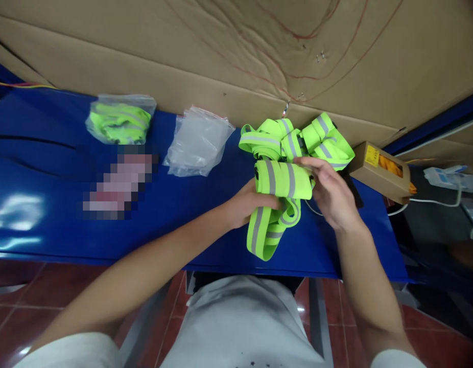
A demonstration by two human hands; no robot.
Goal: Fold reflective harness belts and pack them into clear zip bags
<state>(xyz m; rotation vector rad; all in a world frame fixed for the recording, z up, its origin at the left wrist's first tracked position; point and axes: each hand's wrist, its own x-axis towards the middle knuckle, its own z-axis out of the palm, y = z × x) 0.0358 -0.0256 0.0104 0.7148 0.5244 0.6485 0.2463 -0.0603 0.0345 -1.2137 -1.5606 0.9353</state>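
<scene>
A neon yellow-green reflective strap [286, 179] with grey stripes is folded into a flat bundle, and its loose loops hang below over the blue table. My left hand [247, 205] is closed around the bundle's left side, the thumb across its lower part. At the right end, my right hand [334, 191] has its fingers stretched out along the top edge, touching or very close to it; the fingertips are partly hidden. More reflective straps of the same colour [265, 139] lie in a loose pile just beyond the bundle.
Clear plastic bags [200, 140] lie in a stack left of the straps. Farther left is a bagged strap [119, 122], with a pixelated patch before it. A cardboard box [381, 171] with orange contents stands at the right, near white cables. Brown cardboard lines the back of the blue table [206, 204].
</scene>
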